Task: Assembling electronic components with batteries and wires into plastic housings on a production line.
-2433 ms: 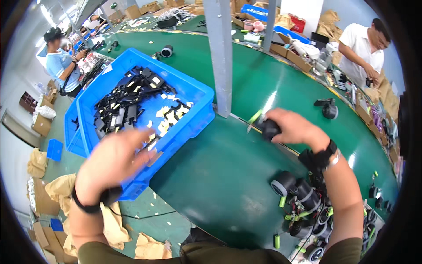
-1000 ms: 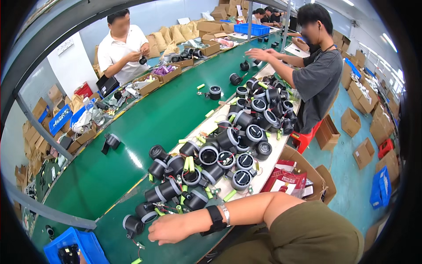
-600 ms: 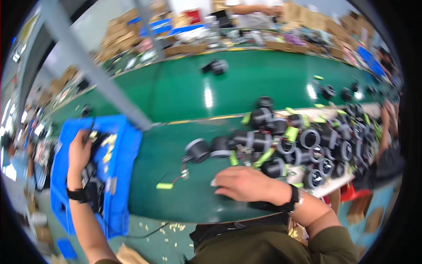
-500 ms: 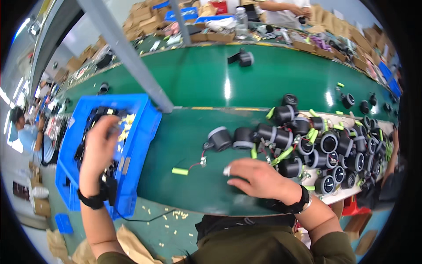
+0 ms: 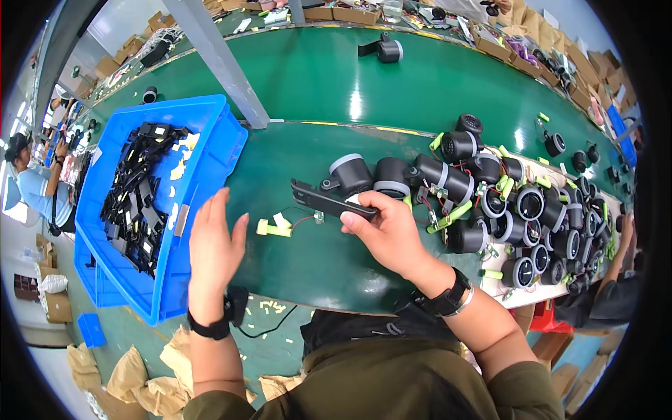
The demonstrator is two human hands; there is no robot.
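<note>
My right hand grips a long black plastic handle piece between thumb and fingers, held above the green worktop. My left hand is open and empty, its fingers stretched out beside the right wall of a blue bin. Between the hands lies a yellow-green battery cell with a pale paper piece on it. A red wire joins the cell to a small circuit board. Just beyond the handle piece, a black cylindrical housing with a grey rim rests on the worktop.
Many black plastic pieces and pale paper scraps fill the bin. A heap of black housings with wired cells covers the right side. A grey post rises behind the bin. Beyond runs a green belt; another person is at far left.
My left hand has come out over the bin's right side and its fingers have straightened. The handle piece is now in my right hand. A paper piece now lies on the cell.
</note>
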